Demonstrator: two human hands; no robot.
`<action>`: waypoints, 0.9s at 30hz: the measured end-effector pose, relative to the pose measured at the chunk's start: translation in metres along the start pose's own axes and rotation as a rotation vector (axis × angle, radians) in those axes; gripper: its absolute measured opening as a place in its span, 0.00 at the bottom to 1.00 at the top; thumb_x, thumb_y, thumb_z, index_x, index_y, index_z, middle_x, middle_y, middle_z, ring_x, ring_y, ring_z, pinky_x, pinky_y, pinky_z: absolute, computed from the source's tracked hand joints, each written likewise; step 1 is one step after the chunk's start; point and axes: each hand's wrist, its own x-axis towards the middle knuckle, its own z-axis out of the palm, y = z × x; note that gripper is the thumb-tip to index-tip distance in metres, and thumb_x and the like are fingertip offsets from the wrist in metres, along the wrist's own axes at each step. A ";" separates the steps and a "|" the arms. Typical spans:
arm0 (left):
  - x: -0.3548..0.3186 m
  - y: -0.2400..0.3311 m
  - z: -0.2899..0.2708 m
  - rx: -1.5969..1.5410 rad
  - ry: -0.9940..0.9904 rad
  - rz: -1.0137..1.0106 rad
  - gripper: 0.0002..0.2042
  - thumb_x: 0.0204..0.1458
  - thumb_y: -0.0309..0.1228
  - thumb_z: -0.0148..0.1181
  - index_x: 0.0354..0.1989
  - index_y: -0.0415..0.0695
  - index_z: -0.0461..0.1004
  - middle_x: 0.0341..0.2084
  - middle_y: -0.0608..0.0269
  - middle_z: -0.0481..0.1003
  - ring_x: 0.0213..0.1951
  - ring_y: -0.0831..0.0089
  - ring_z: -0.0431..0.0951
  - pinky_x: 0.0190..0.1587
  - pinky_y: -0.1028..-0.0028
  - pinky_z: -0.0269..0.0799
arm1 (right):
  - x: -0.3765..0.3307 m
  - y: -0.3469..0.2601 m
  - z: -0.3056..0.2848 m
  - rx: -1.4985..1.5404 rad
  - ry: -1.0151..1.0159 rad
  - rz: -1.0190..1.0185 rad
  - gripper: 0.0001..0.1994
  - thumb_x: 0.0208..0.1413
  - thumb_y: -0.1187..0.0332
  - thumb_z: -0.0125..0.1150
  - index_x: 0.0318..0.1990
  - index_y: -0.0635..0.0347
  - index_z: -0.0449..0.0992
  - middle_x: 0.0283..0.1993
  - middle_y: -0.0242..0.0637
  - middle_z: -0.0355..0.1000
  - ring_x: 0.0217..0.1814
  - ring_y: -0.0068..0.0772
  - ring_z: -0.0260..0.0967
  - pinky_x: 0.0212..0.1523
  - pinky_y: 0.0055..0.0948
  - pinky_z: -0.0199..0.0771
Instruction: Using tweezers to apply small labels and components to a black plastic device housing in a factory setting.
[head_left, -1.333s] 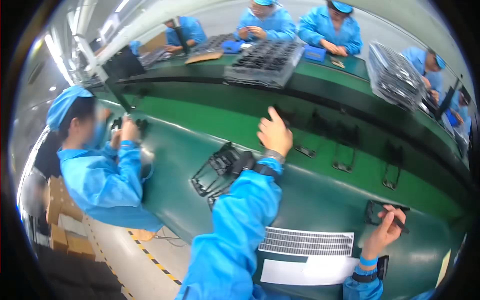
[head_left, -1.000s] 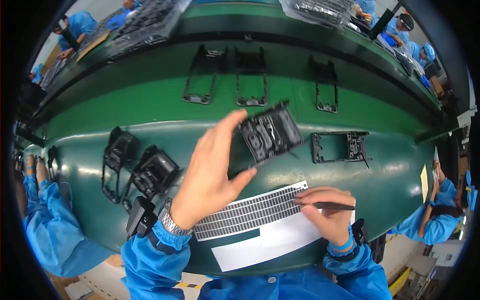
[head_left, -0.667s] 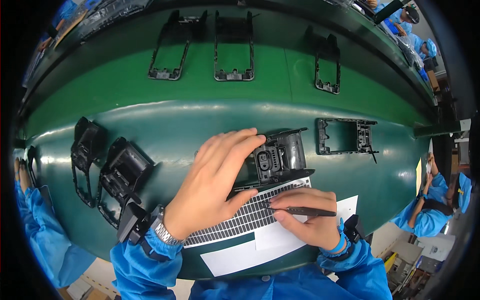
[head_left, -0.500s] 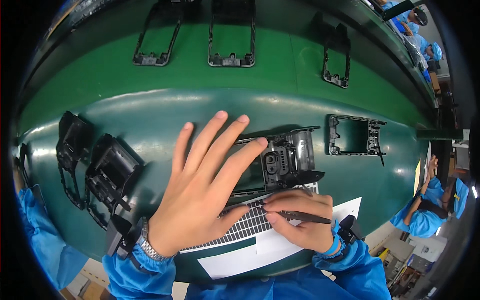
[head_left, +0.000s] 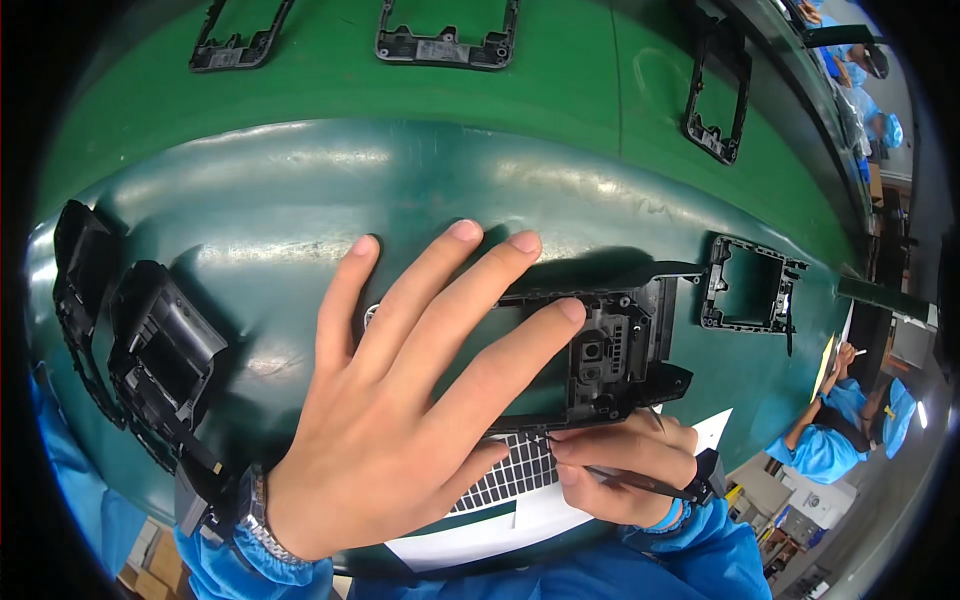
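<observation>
My left hand (head_left: 410,400) lies spread, palm down, over a black plastic frame (head_left: 608,345). Its index fingertip reaches the moulded block inside the frame, and much of the frame's left end is hidden beneath the hand. Closed in a pinch, my right hand (head_left: 635,470) holds slim black tweezers (head_left: 640,482). The tweezers' tip is at a white sheet of small black rectangular stickers (head_left: 505,478), just below the frame's near edge. I cannot make out whether a sticker is at the tip.
Two black plastic housings (head_left: 165,345) (head_left: 85,265) rest at the left. Another black frame (head_left: 745,285) lies at the right. Several frames (head_left: 447,48) sit on the brighter green strip behind. White paper (head_left: 460,540) is at the table's near edge. Co-workers in blue (head_left: 830,430) are at the right.
My view has shifted, so the frames behind sit higher in the picture. The frame under my left hand now looks closer and turned straighter. My right hand still pinches the tweezers at the sticker sheet.
</observation>
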 end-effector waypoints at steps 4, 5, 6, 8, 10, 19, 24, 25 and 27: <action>0.000 0.000 0.001 -0.001 0.004 -0.001 0.38 0.43 0.44 0.73 0.65 0.49 0.68 0.71 0.48 0.60 0.72 0.44 0.58 0.72 0.39 0.38 | 0.003 -0.001 -0.001 -0.006 -0.021 0.054 0.09 0.45 0.78 0.74 0.36 0.65 0.83 0.35 0.43 0.83 0.30 0.32 0.81 0.30 0.23 0.79; 0.001 0.000 0.001 -0.002 0.003 -0.002 0.38 0.43 0.44 0.73 0.65 0.49 0.68 0.71 0.48 0.60 0.72 0.44 0.58 0.72 0.39 0.38 | 0.003 -0.001 -0.001 -0.005 -0.021 0.056 0.09 0.45 0.78 0.74 0.36 0.65 0.83 0.35 0.43 0.83 0.30 0.32 0.81 0.30 0.23 0.79; 0.001 0.000 0.000 0.000 0.002 -0.004 0.38 0.43 0.44 0.73 0.65 0.49 0.68 0.71 0.48 0.60 0.72 0.44 0.58 0.72 0.39 0.38 | 0.002 -0.001 0.000 0.007 -0.016 0.064 0.09 0.46 0.78 0.74 0.36 0.65 0.83 0.35 0.44 0.83 0.30 0.32 0.81 0.30 0.23 0.79; 0.001 0.001 0.001 0.003 0.001 -0.006 0.38 0.43 0.44 0.73 0.65 0.49 0.68 0.71 0.48 0.61 0.72 0.45 0.58 0.72 0.39 0.38 | 0.002 -0.001 0.000 0.020 -0.011 0.072 0.08 0.46 0.78 0.74 0.36 0.65 0.83 0.35 0.44 0.83 0.30 0.32 0.81 0.30 0.23 0.79; 0.001 0.001 0.001 0.006 0.006 -0.007 0.38 0.43 0.45 0.73 0.65 0.49 0.68 0.71 0.48 0.61 0.72 0.45 0.58 0.72 0.39 0.39 | 0.002 -0.003 -0.001 0.009 -0.020 0.080 0.08 0.46 0.78 0.74 0.35 0.65 0.83 0.34 0.45 0.83 0.29 0.33 0.81 0.29 0.24 0.78; -0.001 0.000 -0.002 -0.008 0.006 -0.001 0.41 0.39 0.41 0.76 0.66 0.49 0.67 0.71 0.49 0.61 0.72 0.45 0.58 0.72 0.41 0.39 | 0.001 -0.009 0.002 0.079 0.052 0.253 0.06 0.46 0.77 0.74 0.32 0.63 0.83 0.34 0.45 0.83 0.29 0.33 0.81 0.30 0.25 0.79; 0.003 0.006 -0.005 -0.034 0.019 -0.005 0.44 0.34 0.36 0.78 0.66 0.49 0.66 0.70 0.51 0.62 0.73 0.46 0.58 0.73 0.42 0.39 | -0.010 -0.015 -0.005 0.302 0.180 0.263 0.10 0.47 0.78 0.76 0.38 0.67 0.83 0.36 0.50 0.83 0.36 0.42 0.84 0.37 0.33 0.85; 0.005 0.007 -0.004 -0.048 0.021 -0.008 0.45 0.33 0.35 0.79 0.66 0.48 0.66 0.69 0.52 0.64 0.72 0.47 0.59 0.73 0.42 0.40 | -0.012 -0.018 -0.008 0.350 0.245 0.259 0.11 0.47 0.77 0.77 0.38 0.68 0.83 0.35 0.50 0.83 0.37 0.43 0.85 0.38 0.33 0.86; 0.002 0.007 -0.006 -0.069 0.058 -0.016 0.46 0.32 0.34 0.80 0.66 0.47 0.66 0.68 0.53 0.66 0.72 0.48 0.60 0.72 0.43 0.41 | -0.015 -0.032 -0.009 0.392 0.340 0.213 0.11 0.47 0.77 0.78 0.37 0.68 0.82 0.34 0.51 0.82 0.37 0.44 0.84 0.38 0.34 0.86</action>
